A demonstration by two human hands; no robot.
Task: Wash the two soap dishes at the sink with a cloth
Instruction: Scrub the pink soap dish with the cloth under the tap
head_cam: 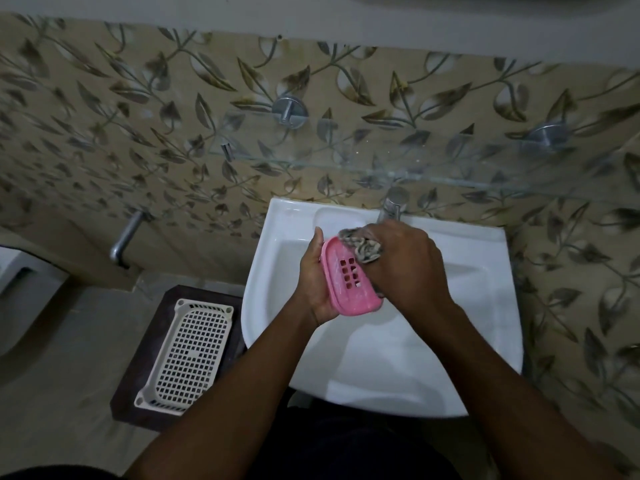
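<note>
**Pink soap dish under the cloth, over the basin**

You stand at the white washbasin (485, 306), beneath a glass shelf (346, 164). A cream perforated tray (187, 355) sits on a dark stand (138, 375) beside the basin. Your left hand (313, 282) cradles the pink soap dish (346, 282) above the bowl. Your right hand (405, 265) presses a bunched patterned cloth (360, 247) against its top end.

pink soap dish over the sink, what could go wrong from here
1. The pink soap dish is held only along its edge by the left hand, and looks soapy, so it could slip into the sink.
2. The right hand pressing the cloth might lever it out of that grip.
</note>
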